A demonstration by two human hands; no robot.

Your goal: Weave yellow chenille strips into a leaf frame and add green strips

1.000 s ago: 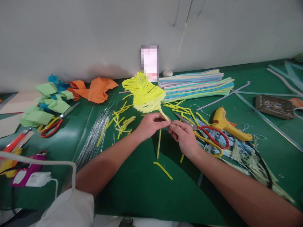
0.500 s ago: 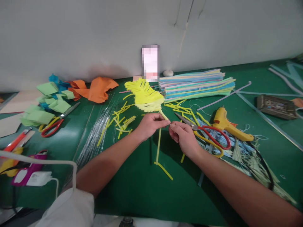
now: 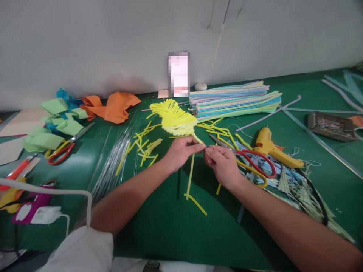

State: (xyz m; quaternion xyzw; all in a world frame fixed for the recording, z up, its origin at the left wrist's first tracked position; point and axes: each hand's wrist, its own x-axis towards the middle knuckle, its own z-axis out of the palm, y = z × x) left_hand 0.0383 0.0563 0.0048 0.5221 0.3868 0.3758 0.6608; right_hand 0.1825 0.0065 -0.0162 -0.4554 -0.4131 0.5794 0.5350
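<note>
My left hand (image 3: 179,152) pinches the stem of a yellow pipe-cleaner leaf (image 3: 173,118) just below its fringed head, which lies tilted away toward the wall. My right hand (image 3: 222,166) is closed right beside it, fingertips pinched at the same spot on the stem. The stem (image 3: 190,175) hangs down between both hands to the green mat. A cut yellow piece (image 3: 196,204) lies under it.
Red-and-yellow scissors (image 3: 252,162) and a yellow glue gun (image 3: 272,150) lie right of my right hand. A pastel pipe-cleaner bundle (image 3: 235,99) sits behind, thin wires (image 3: 113,166) and yellow offcuts (image 3: 146,145) to the left. Second scissors (image 3: 64,149), green and orange paper (image 3: 113,105) far left.
The yellow leaf head has tipped lower and further from me, toward the table. Both hands stay pinched at the stem, shifted slightly.
</note>
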